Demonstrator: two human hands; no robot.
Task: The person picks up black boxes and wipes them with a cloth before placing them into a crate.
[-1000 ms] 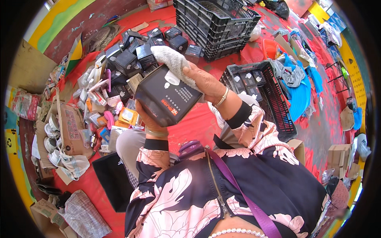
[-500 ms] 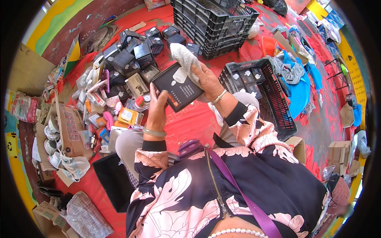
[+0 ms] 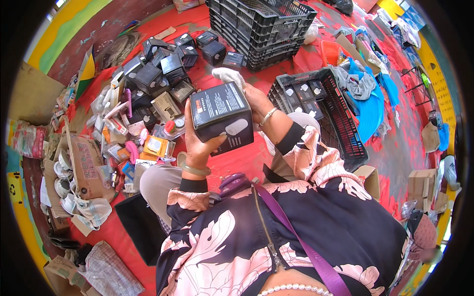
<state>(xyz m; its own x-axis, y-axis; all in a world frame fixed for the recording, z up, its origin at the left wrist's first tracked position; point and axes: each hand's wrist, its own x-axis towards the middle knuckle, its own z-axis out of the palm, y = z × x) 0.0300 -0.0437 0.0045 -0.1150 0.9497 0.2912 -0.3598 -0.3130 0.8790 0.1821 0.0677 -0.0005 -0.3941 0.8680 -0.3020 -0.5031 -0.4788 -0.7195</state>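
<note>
A black cardboard box point(image 3: 219, 106) with pale print and a picture of a white rounded object is held up in front of me. My left hand point(image 3: 198, 144) grips it from the left, thumb lying across the near side. My right hand point(image 3: 257, 104) is at the box's far right edge, closed around a whitish cloth point(image 3: 228, 75) that sticks out beyond the box. The box hides part of the right fingers and of the cloth. Beyond the box lies a heap of similar black boxes point(image 3: 150, 79) on the red floor covering.
Stacked black plastic crates point(image 3: 259, 32) stand at the far side. A nearer crate point(image 3: 340, 126) on the right contains several black boxes point(image 3: 303, 96). Mixed small packages point(image 3: 123, 128) pile up at left, beside an open carton point(image 3: 91, 165) with white cups. Blue fabric point(image 3: 370, 113) lies beyond the nearer crate.
The box has been turned, so another printed face and a side now show. My right hand and the cloth have shifted lower, behind the box's right edge.
</note>
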